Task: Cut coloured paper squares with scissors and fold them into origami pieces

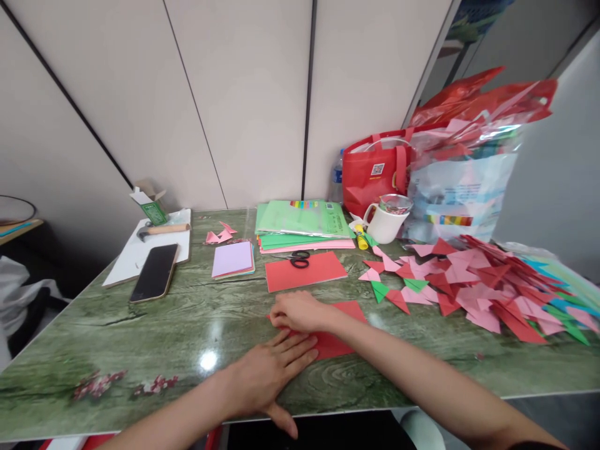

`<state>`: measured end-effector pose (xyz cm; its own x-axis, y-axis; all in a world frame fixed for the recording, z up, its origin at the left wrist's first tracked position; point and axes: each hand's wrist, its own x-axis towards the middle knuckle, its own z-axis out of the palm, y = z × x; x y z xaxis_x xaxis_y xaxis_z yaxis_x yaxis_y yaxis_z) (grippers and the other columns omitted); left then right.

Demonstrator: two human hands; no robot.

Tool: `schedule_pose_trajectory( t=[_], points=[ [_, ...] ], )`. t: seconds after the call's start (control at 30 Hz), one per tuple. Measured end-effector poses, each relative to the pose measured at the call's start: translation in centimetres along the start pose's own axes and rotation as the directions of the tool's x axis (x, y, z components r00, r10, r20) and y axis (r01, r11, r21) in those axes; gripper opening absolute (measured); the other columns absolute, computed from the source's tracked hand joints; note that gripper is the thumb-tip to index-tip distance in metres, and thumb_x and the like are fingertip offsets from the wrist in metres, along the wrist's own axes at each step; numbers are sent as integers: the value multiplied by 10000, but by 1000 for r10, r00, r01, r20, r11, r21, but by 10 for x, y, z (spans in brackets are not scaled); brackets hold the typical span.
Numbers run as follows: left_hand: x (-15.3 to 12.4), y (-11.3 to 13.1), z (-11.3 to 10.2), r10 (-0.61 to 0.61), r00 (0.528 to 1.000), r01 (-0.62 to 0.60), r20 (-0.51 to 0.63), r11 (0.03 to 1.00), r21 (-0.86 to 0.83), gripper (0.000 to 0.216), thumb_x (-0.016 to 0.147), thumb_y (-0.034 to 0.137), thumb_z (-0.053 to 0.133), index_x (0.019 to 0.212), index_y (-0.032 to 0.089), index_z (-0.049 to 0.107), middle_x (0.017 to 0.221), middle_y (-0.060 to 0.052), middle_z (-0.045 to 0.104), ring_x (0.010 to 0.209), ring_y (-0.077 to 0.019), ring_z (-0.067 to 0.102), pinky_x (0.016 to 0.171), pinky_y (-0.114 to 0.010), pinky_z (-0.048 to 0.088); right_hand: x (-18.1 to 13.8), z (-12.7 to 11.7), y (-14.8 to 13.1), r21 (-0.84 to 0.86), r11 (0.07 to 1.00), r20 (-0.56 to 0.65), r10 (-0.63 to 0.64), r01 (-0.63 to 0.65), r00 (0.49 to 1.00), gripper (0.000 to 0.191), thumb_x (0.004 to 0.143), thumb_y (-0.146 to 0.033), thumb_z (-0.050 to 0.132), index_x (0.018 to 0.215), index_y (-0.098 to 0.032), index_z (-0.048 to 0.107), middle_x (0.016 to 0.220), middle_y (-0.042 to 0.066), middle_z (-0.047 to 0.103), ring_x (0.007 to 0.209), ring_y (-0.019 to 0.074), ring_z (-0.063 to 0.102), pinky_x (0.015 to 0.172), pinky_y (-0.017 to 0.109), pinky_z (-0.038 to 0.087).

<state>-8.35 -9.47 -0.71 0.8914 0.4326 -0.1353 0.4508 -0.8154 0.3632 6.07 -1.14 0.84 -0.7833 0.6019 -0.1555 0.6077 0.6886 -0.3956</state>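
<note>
A sheet of red paper (344, 334) lies on the table in front of me, partly hidden under both hands and my right forearm. My left hand (276, 372) rests flat on its near left part, fingers stretched out and thumb spread toward the table edge. Just beyond it, my right hand (297, 310) has its fingers curled down at the paper's left end; the fingertips are hidden. Behind them sits a stack of red paper (307, 275), with black-handled scissors (300, 259) across its far edge.
Folded paper triangles (469, 275) in red, pink and green heap up at right. Farther back stand a white mug (387, 224), a red bag (375, 178) and green paper packs (302, 220). Leftward are square note sheets (232, 259), a phone (155, 272) and a hammer (164, 229).
</note>
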Motion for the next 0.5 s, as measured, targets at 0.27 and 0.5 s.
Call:
schedule_pose_trajectory(
  t=[0.27,0.5],
  points=[
    [2,0,-3,-23,998,30,61,992,-121,978,725,677,511,1435,80,201,1476,-179,184,1364,-311,157,1109,-455,122,9,-3,-10,-24,995,20,97,-96,995,190,800,-238,483,783,-234,672,870,21,680,812,191,613,622,249,373],
    [1,0,1,6,1000,-6,0,995,-97,977,717,666,534,1442,107,191,1472,-187,179,1358,-335,152,1100,-483,128,15,-9,-13,-12,991,69,133,-132,989,173,754,-224,517,768,-250,688,779,-9,704,767,171,633,581,224,377]
  ],
)
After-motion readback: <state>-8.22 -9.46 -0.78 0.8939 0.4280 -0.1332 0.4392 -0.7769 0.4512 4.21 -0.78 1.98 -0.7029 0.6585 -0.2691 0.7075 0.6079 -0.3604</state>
